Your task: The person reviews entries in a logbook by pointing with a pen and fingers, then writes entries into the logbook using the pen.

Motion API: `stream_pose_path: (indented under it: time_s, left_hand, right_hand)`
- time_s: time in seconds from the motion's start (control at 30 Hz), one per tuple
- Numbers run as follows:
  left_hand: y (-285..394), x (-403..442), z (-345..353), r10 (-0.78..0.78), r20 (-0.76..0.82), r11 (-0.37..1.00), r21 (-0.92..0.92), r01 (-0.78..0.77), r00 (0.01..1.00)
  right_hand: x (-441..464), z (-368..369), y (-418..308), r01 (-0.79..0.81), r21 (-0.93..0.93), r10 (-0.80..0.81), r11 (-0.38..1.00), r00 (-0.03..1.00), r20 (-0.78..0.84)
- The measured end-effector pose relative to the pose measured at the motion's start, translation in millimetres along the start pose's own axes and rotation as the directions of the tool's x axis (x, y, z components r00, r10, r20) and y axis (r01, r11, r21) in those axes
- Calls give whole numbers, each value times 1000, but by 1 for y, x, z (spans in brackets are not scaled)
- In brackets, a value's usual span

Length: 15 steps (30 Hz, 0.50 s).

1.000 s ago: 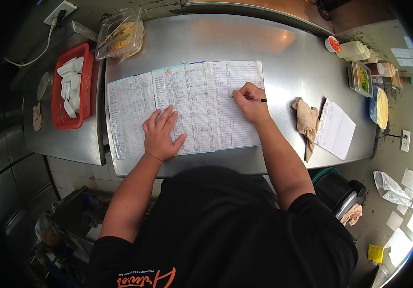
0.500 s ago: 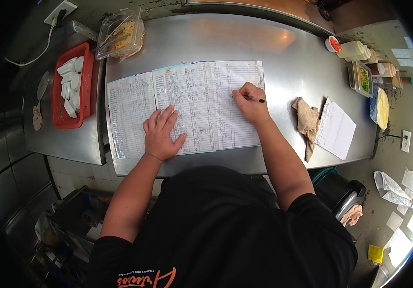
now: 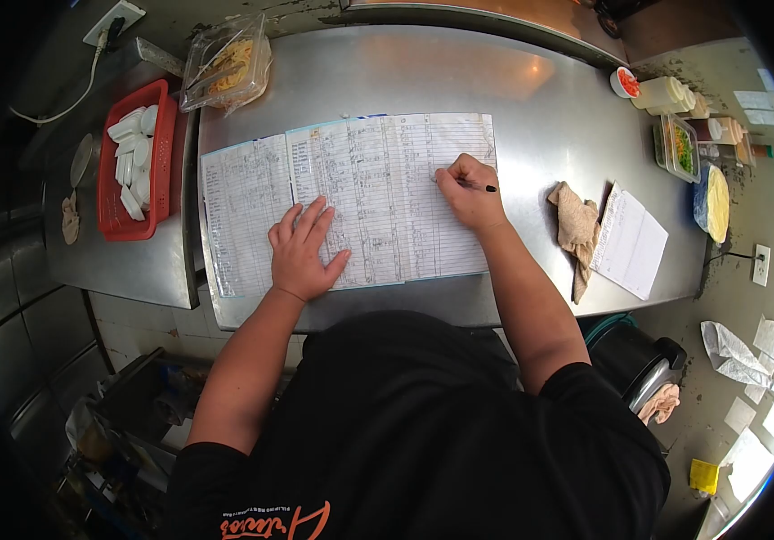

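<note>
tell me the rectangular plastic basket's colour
The rectangular plastic basket is red, best seen in the head view.

Red basket (image 3: pixel 163 153), yellow-topped tub (image 3: pixel 717 203).

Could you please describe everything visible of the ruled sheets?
The ruled sheets look like white paper, wrinkled and faintly stained, lying flat side by side on the metal table with light-blue edging. Handwriting too small to read covers much of them. The left hand lies on them, fingers spread; the right hand rests there, holding a pen.
</note>
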State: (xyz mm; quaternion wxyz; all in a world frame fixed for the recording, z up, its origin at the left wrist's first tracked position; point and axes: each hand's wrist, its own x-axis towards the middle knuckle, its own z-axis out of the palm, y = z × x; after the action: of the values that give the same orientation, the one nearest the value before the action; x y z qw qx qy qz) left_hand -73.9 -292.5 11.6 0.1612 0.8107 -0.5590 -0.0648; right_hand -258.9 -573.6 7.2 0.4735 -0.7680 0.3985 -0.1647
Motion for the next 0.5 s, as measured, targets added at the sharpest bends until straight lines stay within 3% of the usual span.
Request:
stream_pose_path:
  time_s: [0.5]
  left_hand:
    - [-1, -1, 2, -1, -1, 1000, 17, 1, 1000]
  right_hand:
    - [0, -1, -1, -2, 5, 2, 1000, 1000, 8]
